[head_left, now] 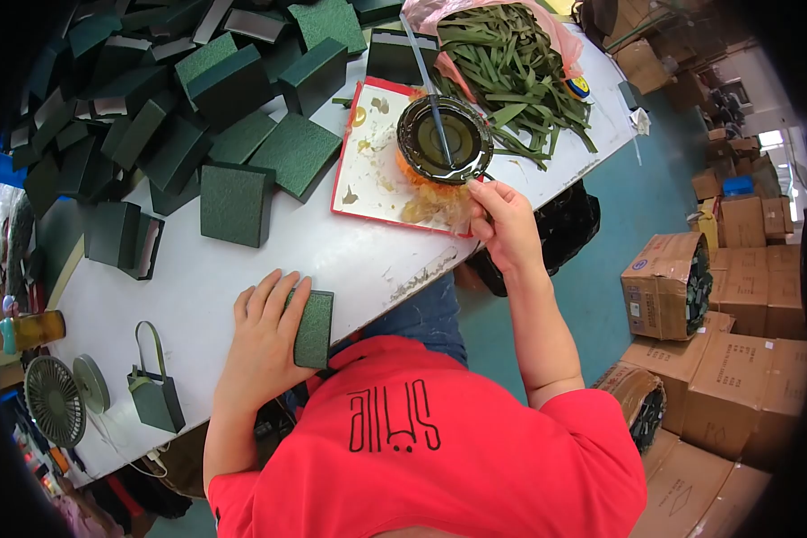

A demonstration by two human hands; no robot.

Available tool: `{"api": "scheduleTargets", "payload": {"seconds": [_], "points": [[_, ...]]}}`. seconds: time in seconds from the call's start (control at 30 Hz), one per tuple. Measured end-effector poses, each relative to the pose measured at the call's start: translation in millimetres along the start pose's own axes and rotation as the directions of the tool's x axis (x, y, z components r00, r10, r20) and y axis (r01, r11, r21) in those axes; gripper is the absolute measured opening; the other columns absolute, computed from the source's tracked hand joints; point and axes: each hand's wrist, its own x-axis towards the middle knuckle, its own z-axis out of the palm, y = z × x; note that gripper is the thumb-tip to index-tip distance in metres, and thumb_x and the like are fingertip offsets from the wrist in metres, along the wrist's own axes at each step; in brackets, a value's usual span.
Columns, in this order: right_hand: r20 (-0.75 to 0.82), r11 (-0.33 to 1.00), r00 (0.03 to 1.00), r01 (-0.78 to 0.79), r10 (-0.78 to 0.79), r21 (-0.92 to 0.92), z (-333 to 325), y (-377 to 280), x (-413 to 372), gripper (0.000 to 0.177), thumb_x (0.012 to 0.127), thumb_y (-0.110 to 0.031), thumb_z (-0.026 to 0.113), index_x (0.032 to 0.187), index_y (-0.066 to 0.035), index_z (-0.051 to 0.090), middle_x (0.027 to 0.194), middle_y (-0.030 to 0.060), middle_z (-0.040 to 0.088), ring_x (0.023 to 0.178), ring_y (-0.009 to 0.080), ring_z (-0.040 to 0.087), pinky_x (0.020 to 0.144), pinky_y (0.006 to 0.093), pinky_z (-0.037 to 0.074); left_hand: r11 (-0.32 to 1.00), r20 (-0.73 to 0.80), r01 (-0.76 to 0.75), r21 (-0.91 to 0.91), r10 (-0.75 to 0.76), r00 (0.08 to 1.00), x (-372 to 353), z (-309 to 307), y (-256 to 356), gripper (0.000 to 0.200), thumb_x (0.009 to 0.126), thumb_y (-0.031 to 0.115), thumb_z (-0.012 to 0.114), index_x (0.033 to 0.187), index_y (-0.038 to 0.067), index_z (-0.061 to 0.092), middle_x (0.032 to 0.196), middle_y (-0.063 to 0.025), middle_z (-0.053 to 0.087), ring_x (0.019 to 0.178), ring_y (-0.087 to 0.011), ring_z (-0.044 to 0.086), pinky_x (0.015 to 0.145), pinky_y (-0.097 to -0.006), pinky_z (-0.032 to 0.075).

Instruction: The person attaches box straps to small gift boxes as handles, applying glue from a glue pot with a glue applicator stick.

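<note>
Head view shows the left hand (262,336) lying flat and open, fingers spread, its fingertips on a green box (315,328) but not gripping it. The box sits at the near edge of the surface (242,269), just right of that hand, with its long axis pointing away from the person. The right hand (502,220) is well apart from it, with thumb and fingers pinched together at the near rim of the bowl (444,139). If they hold something, it is too small to tell. A brush (426,81) leans in the bowl, which stands on a tray (368,179)
</note>
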Motion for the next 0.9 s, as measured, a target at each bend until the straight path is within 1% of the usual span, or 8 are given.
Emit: {"api": "scheduleTargets", "payload": {"seconds": [0.1,0.2,0.3,0.33,0.4,0.5,0.63,0.9], "points": [[0.005,0.997,0.997,0.081,-0.081,0.006,-0.6,3.4,-9.3,0.017,0.092,-0.017,0.068,0.086,-0.002,0.061,0.067,-0.0003,0.056,0.049,0.0041,0.040,0.044,0.0201,0.027,0.997,-0.071,-0.003,-0.073,-0.002,0.997,2.6,8.9,-3.2,0.097,0.055,0.024,0.085,0.139,-0.001,0.043,0.135,-0.0189,0.047,0.128,-0.0395,0.043,0.108,-0.0494,0.032],[0.102,0.982,0.993,0.073,-0.055,-0.177,13.8,-5.7,-41.6,0.013,0.092,-0.013,0.067,0.090,-0.002,0.062,0.072,-0.0006,0.058,0.055,0.0032,0.047,0.048,0.0187,0.033,0.974,-0.132,-0.015,-0.227,-0.015,0.991,9.0,4.3,-4.2,0.103,0.050,0.025,0.089,0.139,-0.002,0.043,0.132,-0.0204,0.048,0.125,-0.0402,0.045,0.106,-0.0471,0.036],[0.370,0.968,0.926,0.016,0.081,-0.250,31.3,-3.1,-69.5,0.011,0.092,-0.011,0.066,0.092,-0.002,0.062,0.077,-0.0010,0.061,0.064,0.0027,0.053,0.056,0.0185,0.040,0.936,-0.178,-0.071,-0.345,0.009,0.984,17.9,1.1,-6.3,0.109,0.047,0.030,0.093,0.139,-0.002,0.044,0.132,-0.0207,0.048,0.123,-0.0405,0.046,0.105,-0.0455,0.039],[0.429,0.958,0.884,-0.065,0.186,-0.281,39.7,-3.5,-77.2,0.012,0.092,-0.012,0.066,0.092,-0.001,0.062,0.079,-0.0012,0.062,0.067,0.0025,0.054,0.058,0.0187,0.041,0.925,-0.182,-0.102,-0.366,0.037,0.983,21.2,-0.2,-6.9,0.109,0.048,0.030,0.094,0.140,-0.001,0.044,0.132,-0.0203,0.048,0.123,-0.0402,0.046,0.104,-0.0451,0.039],[0.527,0.913,0.765,-0.197,0.370,-0.356,55.7,-3.0,-87.1,0.013,0.093,-0.013,0.067,0.091,-0.001,0.061,0.082,-0.0016,0.062,0.072,0.0021,0.055,0.063,0.0190,0.043,0.903,-0.194,-0.146,-0.404,0.071,0.978,26.5,-2.6,-5.3,0.107,0.049,0.031,0.093,0.139,-0.001,0.044,0.132,-0.0192,0.049,0.122,-0.0394,0.046,0.104,-0.0450,0.039],[0.603,0.895,0.672,-0.231,0.431,-0.382,63.3,15.8,-89.0,0.016,0.094,-0.016,0.067,0.090,-0.001,0.061,0.081,-0.0024,0.062,0.071,0.0013,0.053,0.062,0.0190,0.042,0.879,-0.218,-0.187,-0.438,0.098,0.971,32.3,-4.6,-1.4,0.103,0.052,0.031,0.092,0.138,-0.001,0.046,0.130,-0.0177,0.050,0.119,-0.0383,0.048,0.102,-0.0455,0.040],[0.574,0.860,0.671,-0.198,0.469,-0.471,69.1,23.8,-88.0,0.019,0.094,-0.019,0.067,0.087,-0.002,0.062,0.076,-0.0042,0.060,0.067,0.0004,0.051,0.059,0.0189,0.040,0.874,-0.236,-0.213,-0.437,0.117,0.965,34.6,-4.8,-0.5,0.102,0.050,0.028,0.091,0.137,-0.001,0.046,0.130,-0.0170,0.051,0.119,-0.0381,0.048,0.101,-0.0452,0.041],[0.541,0.843,0.691,-0.192,0.480,-0.503,74.9,22.3,-89.4,0.024,0.094,-0.022,0.068,0.084,-0.001,0.061,0.072,-0.0046,0.058,0.065,0.0004,0.049,0.057,0.0189,0.039,0.876,-0.249,-0.228,-0.426,0.129,0.960,34.4,-5.4,-0.6,0.101,0.049,0.025,0.090,0.137,-0.001,0.047,0.129,-0.0167,0.051,0.119,-0.0379,0.048,0.101,-0.0455,0.041]]}}
